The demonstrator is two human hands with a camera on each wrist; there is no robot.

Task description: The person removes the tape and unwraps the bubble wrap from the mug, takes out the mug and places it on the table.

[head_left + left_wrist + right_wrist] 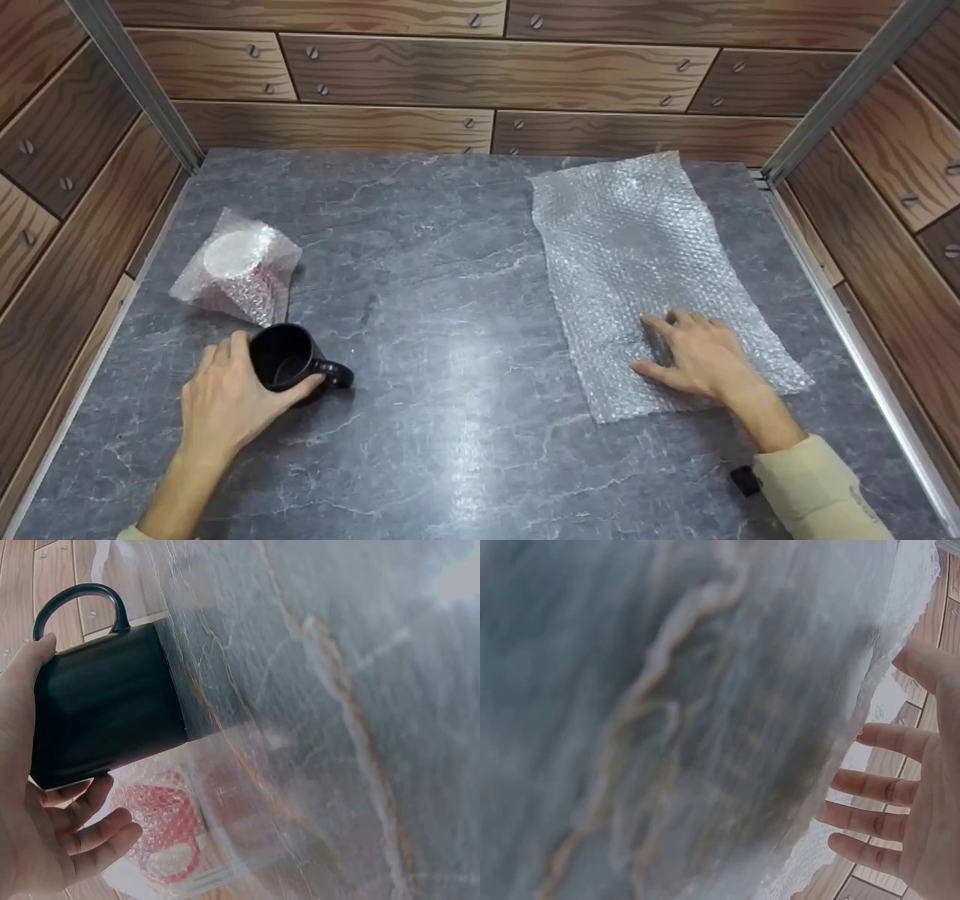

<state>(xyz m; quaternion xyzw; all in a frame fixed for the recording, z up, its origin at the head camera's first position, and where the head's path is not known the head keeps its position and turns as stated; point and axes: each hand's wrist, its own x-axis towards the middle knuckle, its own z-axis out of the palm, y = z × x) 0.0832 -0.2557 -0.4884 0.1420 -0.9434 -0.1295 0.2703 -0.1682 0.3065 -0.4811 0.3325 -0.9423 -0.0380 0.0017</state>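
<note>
The black mug (pixel 286 358) stands on the left of the counter (pixel 427 300), grasped around its side by the left hand (pixel 225 390), apparently for steadiness. The right hand (pixel 703 357), its grip relaxed, touches the spread bubble wrap (pixel 637 247), perhaps to flatten it.

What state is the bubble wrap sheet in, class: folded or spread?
Spread: the bubble wrap sheet lies opened out, its four corners showing.

plain black mug (pixel 112 705), grey-veined tabletop (pixel 420 300)
</note>
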